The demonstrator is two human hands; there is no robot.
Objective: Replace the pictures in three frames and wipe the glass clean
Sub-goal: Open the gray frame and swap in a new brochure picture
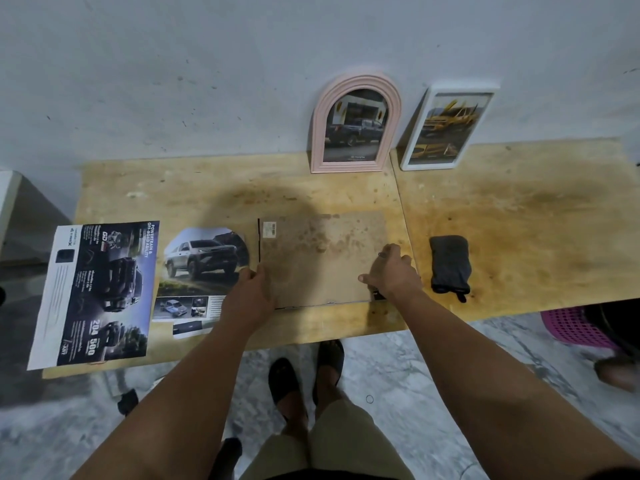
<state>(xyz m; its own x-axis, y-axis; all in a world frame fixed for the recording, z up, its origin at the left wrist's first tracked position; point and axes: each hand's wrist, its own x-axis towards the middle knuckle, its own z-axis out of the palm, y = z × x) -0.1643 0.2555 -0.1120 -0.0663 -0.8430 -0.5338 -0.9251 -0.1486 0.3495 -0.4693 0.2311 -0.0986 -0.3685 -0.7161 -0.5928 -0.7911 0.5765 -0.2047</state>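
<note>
A rectangular frame lies face down on the wooden table, its stained brown backing board (322,258) up and a thin black edge showing at the left. My left hand (251,292) grips the board's near left edge. My right hand (391,271) presses on its near right corner. A pink arched frame (356,123) with a dark truck picture leans on the wall. Beside it leans a white rectangular frame (446,128) with a yellow picture. A cut truck picture (202,268) lies left of the board. A folded grey cloth (450,266) lies to its right.
A large printed truck brochure (97,292) overhangs the table's left front corner (48,372). A pink plastic basket (571,327) sits on the floor under the right side. A white object (10,202) stands at the far left. My feet (308,375) stand on the marbled floor.
</note>
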